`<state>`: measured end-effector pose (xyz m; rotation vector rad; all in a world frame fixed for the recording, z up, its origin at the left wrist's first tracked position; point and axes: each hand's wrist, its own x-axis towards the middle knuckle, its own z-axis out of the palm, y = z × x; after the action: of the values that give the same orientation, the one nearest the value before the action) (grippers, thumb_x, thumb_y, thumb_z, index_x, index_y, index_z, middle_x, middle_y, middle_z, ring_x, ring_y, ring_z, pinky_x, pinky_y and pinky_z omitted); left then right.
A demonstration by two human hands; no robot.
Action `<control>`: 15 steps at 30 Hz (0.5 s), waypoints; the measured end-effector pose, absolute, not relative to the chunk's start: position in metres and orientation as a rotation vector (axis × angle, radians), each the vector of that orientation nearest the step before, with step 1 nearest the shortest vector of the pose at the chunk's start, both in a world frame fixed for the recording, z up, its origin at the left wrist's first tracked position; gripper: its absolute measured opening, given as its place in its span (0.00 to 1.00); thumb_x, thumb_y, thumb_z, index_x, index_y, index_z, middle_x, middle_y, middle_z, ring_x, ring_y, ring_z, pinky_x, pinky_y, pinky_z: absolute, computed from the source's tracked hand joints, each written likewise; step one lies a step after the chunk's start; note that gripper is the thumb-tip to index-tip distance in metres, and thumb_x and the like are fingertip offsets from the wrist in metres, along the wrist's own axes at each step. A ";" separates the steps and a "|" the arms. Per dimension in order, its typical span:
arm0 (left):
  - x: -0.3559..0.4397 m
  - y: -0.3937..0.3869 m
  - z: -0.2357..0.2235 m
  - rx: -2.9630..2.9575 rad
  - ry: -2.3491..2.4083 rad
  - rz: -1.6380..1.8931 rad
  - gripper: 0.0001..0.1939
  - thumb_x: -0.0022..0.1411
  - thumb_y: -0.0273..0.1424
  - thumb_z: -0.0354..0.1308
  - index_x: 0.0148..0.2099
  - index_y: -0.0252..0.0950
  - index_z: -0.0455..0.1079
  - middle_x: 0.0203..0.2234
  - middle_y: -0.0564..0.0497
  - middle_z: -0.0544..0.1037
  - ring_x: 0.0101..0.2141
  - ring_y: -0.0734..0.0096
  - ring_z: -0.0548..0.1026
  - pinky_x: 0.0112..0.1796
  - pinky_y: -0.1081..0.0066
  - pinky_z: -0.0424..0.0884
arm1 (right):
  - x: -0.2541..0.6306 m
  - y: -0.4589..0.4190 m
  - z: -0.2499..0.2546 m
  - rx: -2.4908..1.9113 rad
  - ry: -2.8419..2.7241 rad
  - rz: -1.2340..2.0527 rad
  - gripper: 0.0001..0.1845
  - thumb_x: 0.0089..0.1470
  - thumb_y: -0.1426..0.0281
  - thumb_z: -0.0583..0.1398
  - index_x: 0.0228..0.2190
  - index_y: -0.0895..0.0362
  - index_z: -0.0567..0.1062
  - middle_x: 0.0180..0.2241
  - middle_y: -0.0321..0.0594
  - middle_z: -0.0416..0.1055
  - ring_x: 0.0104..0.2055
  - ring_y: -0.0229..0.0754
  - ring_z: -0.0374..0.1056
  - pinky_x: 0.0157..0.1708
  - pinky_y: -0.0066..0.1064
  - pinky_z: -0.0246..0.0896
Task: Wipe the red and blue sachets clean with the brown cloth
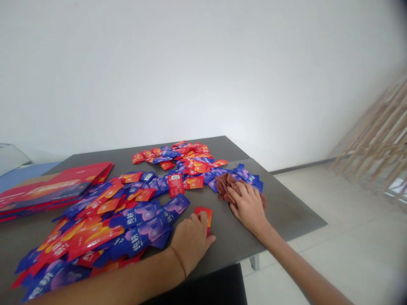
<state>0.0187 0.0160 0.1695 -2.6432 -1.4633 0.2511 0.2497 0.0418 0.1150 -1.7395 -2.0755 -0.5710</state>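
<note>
My left hand, with a thin cord round its wrist, rests low over the table with its fingers curled onto a small red packet. The fingers cover part of that packet. To the right, my right hand grips a crumpled brown cloth against the tabletop. Beyond the cloth and touching it lie several blue packets. A large heap of blue and red packets spreads to the left of my left hand. Another pile of mixed packets lies farther back.
Flat red and blue printed cardboard pieces are stacked at the table's left. The dark table ends at the right above a pale floor. A white wall stands behind. Wooden slats lean at the far right.
</note>
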 end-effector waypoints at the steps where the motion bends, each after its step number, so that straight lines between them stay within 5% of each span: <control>1: 0.016 0.018 0.172 -2.666 -1.453 0.256 0.23 0.70 0.42 0.61 0.57 0.29 0.68 0.40 0.38 0.79 0.38 0.51 0.83 0.37 0.60 0.78 | 0.250 0.042 0.115 -1.738 -2.079 -0.561 0.25 0.62 0.67 0.62 0.60 0.53 0.75 0.60 0.53 0.69 0.62 0.61 0.59 0.55 0.51 0.59; 9: -0.006 0.021 0.191 -2.974 -1.194 0.293 0.21 0.64 0.35 0.63 0.57 0.35 0.68 0.52 0.42 0.76 0.51 0.53 0.77 0.49 0.59 0.76 | 0.253 0.042 0.116 -1.709 -2.082 -0.483 0.26 0.62 0.67 0.62 0.61 0.53 0.74 0.61 0.54 0.68 0.63 0.62 0.58 0.55 0.52 0.58; 15: -0.037 0.017 0.177 -3.199 -1.084 -0.039 0.29 0.68 0.25 0.58 0.68 0.40 0.62 0.62 0.45 0.72 0.61 0.61 0.71 0.61 0.60 0.69 | 0.269 0.038 0.119 -1.642 -1.982 -0.265 0.25 0.62 0.66 0.62 0.60 0.50 0.75 0.63 0.50 0.67 0.61 0.59 0.61 0.56 0.50 0.59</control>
<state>-0.0374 0.0173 0.1772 -3.1987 -1.0844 -0.0388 0.2686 0.0379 0.1185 -1.6425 -1.9823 -0.2650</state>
